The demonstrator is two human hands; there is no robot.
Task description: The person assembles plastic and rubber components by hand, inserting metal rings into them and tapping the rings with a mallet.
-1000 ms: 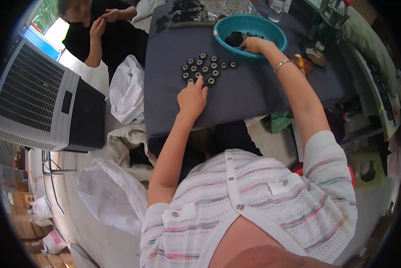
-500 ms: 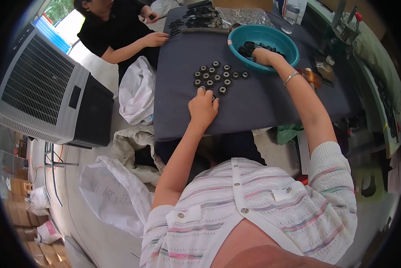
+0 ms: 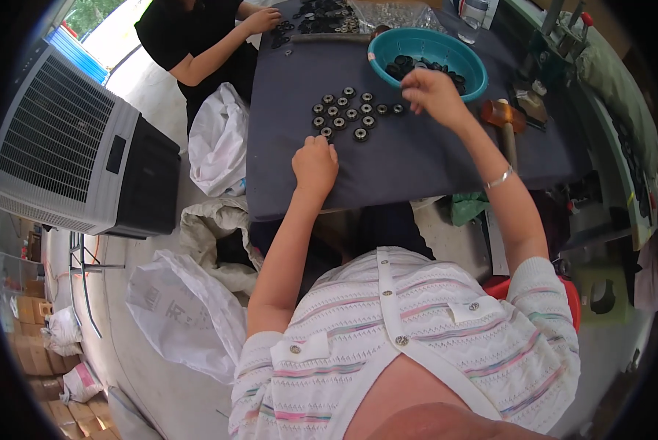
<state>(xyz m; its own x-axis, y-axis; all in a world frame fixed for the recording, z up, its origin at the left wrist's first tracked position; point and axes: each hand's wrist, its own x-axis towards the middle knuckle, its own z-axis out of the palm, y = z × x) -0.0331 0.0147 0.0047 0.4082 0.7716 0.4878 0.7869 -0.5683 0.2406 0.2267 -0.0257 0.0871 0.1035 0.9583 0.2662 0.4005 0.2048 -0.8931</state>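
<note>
Several small round black wheels with metal centres lie flat in a loose cluster on the dark cloth-covered table. My left hand rests at the near edge of this cluster, its fingers curled and closed beside the closest wheels; what they hold, if anything, is hidden. My right hand is raised at the near rim of a teal plastic basin, its fingers bent inward. Anything in that grip is too small to make out. Inside the basin sit black round pieces.
An orange-headed mallet lies right of the basin. Beyond are a clear bag of metal pieces, a glass jar and piled black parts. A co-worker's hand is at the far left. A green metal press stands right.
My right hand has lifted out of the basin toward me. My left hand has drawn slightly back and left, its fingers more curled. The co-worker's arms have moved over the far parts.
</note>
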